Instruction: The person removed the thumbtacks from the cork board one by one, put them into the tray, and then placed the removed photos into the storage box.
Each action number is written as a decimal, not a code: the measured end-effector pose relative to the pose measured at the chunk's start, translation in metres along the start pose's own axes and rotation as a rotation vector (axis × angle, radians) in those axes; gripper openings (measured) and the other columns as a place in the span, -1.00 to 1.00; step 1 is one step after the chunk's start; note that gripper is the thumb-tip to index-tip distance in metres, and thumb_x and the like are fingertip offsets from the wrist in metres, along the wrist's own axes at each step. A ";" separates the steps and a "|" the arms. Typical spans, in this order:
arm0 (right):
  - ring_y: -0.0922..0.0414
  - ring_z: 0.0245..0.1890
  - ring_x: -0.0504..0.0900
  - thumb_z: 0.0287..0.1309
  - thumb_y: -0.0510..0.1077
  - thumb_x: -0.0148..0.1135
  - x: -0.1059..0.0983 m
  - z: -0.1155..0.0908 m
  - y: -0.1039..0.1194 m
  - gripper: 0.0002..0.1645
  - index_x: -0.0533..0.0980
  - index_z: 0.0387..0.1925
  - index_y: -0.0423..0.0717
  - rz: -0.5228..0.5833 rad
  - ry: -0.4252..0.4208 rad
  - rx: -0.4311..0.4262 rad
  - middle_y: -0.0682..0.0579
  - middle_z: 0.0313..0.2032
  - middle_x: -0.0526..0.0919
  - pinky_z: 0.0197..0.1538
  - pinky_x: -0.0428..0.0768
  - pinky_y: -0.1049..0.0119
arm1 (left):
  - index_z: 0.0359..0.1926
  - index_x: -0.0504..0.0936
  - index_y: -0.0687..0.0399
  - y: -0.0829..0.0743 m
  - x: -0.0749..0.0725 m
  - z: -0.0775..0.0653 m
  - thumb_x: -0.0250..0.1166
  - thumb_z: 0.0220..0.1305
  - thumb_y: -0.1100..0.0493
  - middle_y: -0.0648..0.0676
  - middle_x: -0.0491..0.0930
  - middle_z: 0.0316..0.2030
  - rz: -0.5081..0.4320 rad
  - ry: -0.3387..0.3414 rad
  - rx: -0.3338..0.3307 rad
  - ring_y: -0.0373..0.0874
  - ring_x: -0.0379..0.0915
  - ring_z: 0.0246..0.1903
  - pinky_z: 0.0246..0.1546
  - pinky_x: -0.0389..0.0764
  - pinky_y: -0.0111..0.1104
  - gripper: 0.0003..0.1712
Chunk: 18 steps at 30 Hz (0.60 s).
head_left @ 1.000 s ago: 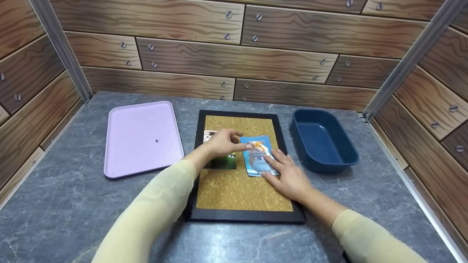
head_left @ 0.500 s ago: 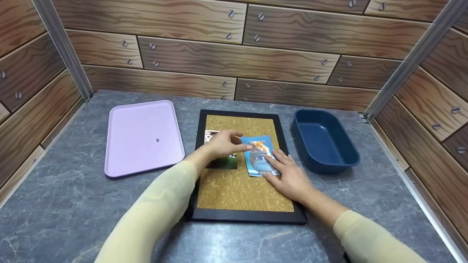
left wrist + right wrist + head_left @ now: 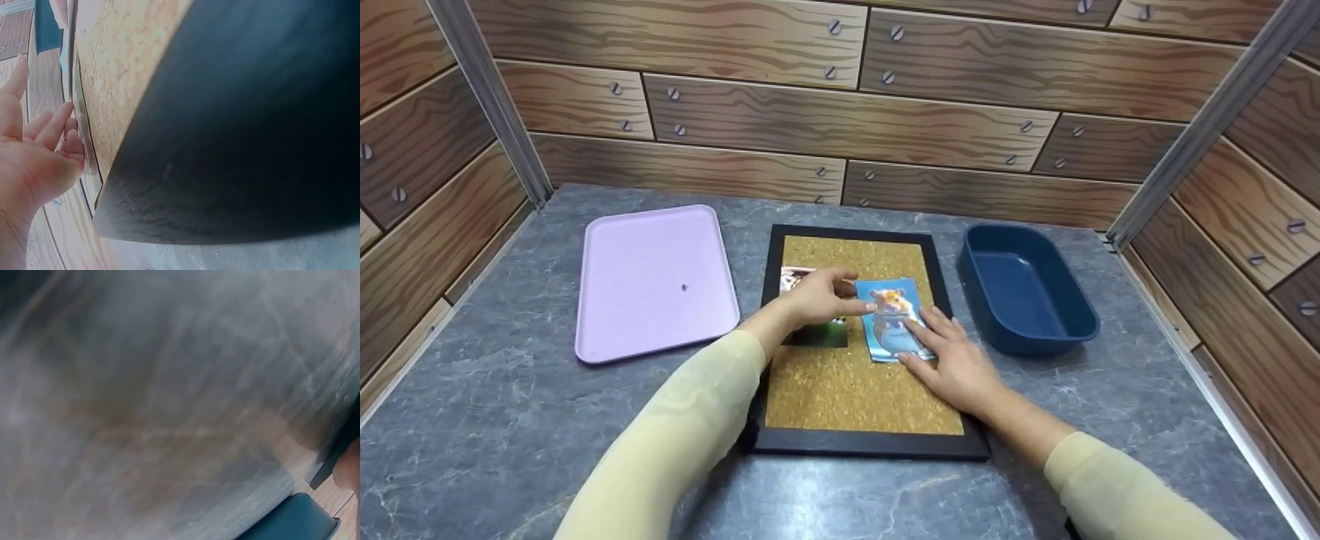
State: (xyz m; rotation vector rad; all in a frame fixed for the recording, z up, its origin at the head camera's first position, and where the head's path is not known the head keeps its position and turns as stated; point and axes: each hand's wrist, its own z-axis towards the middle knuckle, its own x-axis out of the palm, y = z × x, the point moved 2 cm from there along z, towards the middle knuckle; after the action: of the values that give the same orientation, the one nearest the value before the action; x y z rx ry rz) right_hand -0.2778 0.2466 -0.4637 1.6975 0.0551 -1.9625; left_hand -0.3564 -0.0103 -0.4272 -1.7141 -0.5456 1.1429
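Observation:
A cork board with a black frame lies on the table in the head view. On its right half is a blue picture card showing a hamster. My right hand lies with spread fingers over that card's lower right part. My left hand reaches over the board, its thumb extended onto the hamster card's upper left part and its other fingers loosely bent. Beneath the left hand is a second card with a dark green lower part, largely covered. The left wrist view shows the left hand low beside the cork.
Left of the board sits a flat lilac tray with a small dark spot. A deep blue bin stands to the right. Wood-patterned walls enclose the grey marbled table at the back and sides.
My left thumb has shifted slightly down on the hamster card. My right hand and both cards hold their places on the board.

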 end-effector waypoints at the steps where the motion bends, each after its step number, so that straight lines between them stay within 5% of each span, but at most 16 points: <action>1: -0.16 0.60 0.16 0.46 0.28 0.25 0.000 0.000 0.000 -0.22 0.43 0.54 0.03 -0.001 0.000 -0.001 -0.14 0.59 0.26 0.59 0.12 -0.18 | 0.59 0.29 0.25 0.000 0.000 0.000 0.49 0.37 -0.07 0.29 0.49 0.40 -0.003 0.002 0.000 0.15 0.40 0.40 0.37 0.48 -0.09 -0.04; 18: -0.16 0.60 0.17 0.44 0.28 0.28 0.001 0.000 0.000 -0.23 0.46 0.52 0.03 -0.004 -0.009 0.013 -0.12 0.58 0.28 0.55 0.19 -0.23 | 0.58 0.30 0.28 -0.002 0.002 0.000 0.54 0.32 0.10 0.27 0.52 0.38 -0.075 -0.002 0.013 0.14 0.43 0.37 0.25 0.59 -0.18 -0.06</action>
State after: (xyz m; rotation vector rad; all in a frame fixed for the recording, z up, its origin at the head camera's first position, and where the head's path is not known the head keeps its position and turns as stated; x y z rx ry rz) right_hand -0.2784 0.2463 -0.4643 1.6977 0.0417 -1.9775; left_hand -0.3557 -0.0078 -0.4263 -1.6682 -0.5977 1.0924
